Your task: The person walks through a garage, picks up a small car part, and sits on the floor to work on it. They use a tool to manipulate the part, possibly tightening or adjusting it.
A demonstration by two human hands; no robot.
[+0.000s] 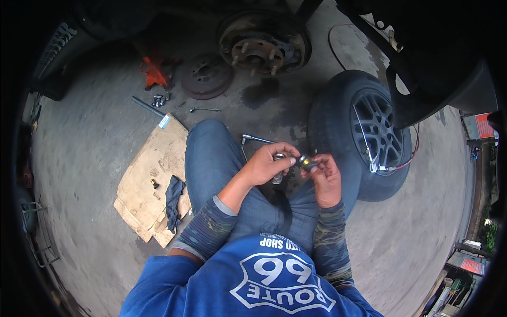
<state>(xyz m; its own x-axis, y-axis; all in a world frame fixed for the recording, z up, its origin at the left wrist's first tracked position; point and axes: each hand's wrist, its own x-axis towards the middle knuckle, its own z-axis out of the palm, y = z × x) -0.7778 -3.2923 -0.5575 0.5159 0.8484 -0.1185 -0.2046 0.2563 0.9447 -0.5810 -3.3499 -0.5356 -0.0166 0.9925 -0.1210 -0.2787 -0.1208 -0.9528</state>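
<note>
Both hands are raised over my lap, close together, as I sit on the floor. My left hand (pixel 263 165) is closed round a small silvery metal cylinder (pixel 278 178), its thumb and forefinger pointing toward the other hand. Between the fingertips of my right hand (pixel 326 179) is a small piston (pixel 305 161) with a yellow, brass-like band and a dark end. Whether the piston touches my left fingertips I cannot tell. A similar black-and-yellow piece (pixel 154 183) and a small coil spring (pixel 157 195) lie on a cardboard sheet (pixel 140 198) at my left, beside a dark cloth or glove (pixel 174 203).
Ahead is a wheel hub with studs (pixel 256 57). A brake drum (pixel 206 78), orange stand (pixel 153 74), nuts (pixel 160 99) and wrench (pixel 205 110) lie left of it. A ratchet (pixel 256 139) lies beyond my hands. A wheel (pixel 338 129) with a hose tool (pixel 375 165) stands right.
</note>
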